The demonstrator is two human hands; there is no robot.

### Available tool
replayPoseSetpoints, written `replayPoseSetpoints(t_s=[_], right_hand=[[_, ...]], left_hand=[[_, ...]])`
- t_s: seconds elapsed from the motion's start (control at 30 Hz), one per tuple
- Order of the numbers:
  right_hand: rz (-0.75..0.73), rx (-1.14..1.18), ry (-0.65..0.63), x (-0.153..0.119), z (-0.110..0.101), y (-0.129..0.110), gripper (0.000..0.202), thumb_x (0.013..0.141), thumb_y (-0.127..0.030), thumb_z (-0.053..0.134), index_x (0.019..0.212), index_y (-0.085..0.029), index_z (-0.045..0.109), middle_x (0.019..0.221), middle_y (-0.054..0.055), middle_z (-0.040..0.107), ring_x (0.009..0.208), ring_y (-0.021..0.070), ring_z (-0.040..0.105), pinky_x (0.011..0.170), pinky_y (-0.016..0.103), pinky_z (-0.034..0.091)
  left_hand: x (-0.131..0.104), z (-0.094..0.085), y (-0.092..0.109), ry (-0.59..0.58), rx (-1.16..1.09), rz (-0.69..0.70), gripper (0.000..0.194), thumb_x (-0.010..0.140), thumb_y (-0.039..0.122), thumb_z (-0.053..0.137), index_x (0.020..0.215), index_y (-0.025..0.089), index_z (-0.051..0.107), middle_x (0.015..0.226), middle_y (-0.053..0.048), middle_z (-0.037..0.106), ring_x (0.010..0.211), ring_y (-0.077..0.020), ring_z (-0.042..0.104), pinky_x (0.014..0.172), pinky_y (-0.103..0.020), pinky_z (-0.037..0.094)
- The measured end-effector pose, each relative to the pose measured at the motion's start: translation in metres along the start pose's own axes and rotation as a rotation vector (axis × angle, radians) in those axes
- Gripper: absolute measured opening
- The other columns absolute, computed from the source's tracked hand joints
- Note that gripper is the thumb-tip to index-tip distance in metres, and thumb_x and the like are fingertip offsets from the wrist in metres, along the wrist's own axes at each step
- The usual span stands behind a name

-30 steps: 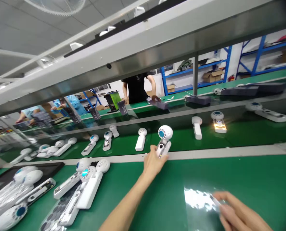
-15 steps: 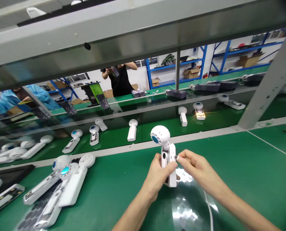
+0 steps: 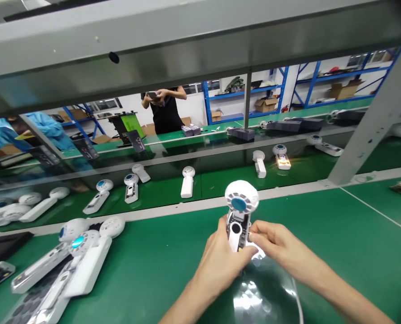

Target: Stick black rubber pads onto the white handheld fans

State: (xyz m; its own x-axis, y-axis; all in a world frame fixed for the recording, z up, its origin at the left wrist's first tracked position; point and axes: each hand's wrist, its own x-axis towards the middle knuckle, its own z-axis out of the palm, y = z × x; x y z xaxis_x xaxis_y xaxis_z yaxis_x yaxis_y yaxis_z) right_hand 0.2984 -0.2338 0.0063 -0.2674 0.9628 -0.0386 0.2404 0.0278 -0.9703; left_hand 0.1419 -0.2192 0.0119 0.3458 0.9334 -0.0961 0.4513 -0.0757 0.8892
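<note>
My left hand (image 3: 222, 258) is wrapped round the handle of a white handheld fan (image 3: 242, 198), which stands upright above the green bench. The fan's round head, with a blue centre, faces me, and its open handle shows a dark frame and a white inner part with a black circle. At the handle's right side, my right hand (image 3: 274, 243) pinches the plug of a white cable; the fingers hide the plug itself. The cable (image 3: 299, 299) hangs below my right wrist. Whether the plug sits fully in the handle I cannot tell.
Several white fans (image 3: 89, 265) lie in a pile on the left, partly on a sheet with dark discs. More fans (image 3: 187, 182) lie along the green belt (image 3: 217, 180) behind the bench. A metal beam (image 3: 187, 49) crosses overhead. A person (image 3: 167, 108) stands beyond.
The fan has turned so its head and open handle face me more. My right hand's fingers have closed up against the handle's side; the metal plug tip seen before is now hidden.
</note>
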Motion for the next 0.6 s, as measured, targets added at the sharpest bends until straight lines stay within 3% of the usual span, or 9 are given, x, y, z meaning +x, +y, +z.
replayPoseSetpoints(t_s=[0.17, 0.33, 0.47, 0.6], right_hand=[[0.042, 0.107, -0.053, 0.004, -0.007, 0.006, 0.034, 0.075, -0.05, 0.053, 0.071, -0.016, 0.054, 0.059, -0.003, 0.041, 0.05, 0.0113, 0.029, 0.048, 0.024, 0.021], [0.076, 0.15, 0.027, 0.012, -0.017, 0.014, 0.035, 0.072, -0.051, 0.054, 0.064, -0.017, 0.049, 0.056, -0.005, 0.037, 0.05, 0.0105, 0.025, 0.047, 0.024, 0.018], [-0.003, 0.124, 0.04, 0.016, -0.025, 0.014, 0.036, 0.076, -0.051, 0.05, 0.064, -0.017, 0.05, 0.062, -0.001, 0.045, 0.056, 0.0133, 0.036, 0.053, 0.025, 0.028], [0.035, 0.11, 0.182, 0.009, -0.032, 0.04, 0.039, 0.077, -0.056, 0.046, 0.063, -0.02, 0.045, 0.054, -0.006, 0.034, 0.047, 0.0117, 0.032, 0.045, 0.024, 0.026]], left_hand=[[0.003, 0.003, 0.006, -0.02, 0.15, -0.008, 0.051, 0.067, 0.023, 0.054, 0.116, 0.025, 0.039, 0.092, -0.002, 0.063, 0.082, -0.0229, 0.058, 0.068, -0.029, 0.04], [0.016, 0.01, 0.012, 0.001, 0.218, -0.012, 0.05, 0.067, 0.021, 0.05, 0.115, 0.022, 0.039, 0.089, -0.005, 0.063, 0.078, -0.0238, 0.059, 0.065, -0.03, 0.04], [0.029, 0.02, 0.017, 0.005, 0.221, -0.004, 0.048, 0.066, 0.022, 0.05, 0.113, 0.021, 0.041, 0.091, -0.005, 0.064, 0.079, -0.0231, 0.059, 0.065, -0.029, 0.041], [0.046, 0.035, 0.013, -0.077, 0.186, 0.077, 0.046, 0.068, 0.027, 0.054, 0.112, 0.023, 0.044, 0.088, -0.002, 0.065, 0.079, -0.0216, 0.061, 0.065, -0.027, 0.044]])
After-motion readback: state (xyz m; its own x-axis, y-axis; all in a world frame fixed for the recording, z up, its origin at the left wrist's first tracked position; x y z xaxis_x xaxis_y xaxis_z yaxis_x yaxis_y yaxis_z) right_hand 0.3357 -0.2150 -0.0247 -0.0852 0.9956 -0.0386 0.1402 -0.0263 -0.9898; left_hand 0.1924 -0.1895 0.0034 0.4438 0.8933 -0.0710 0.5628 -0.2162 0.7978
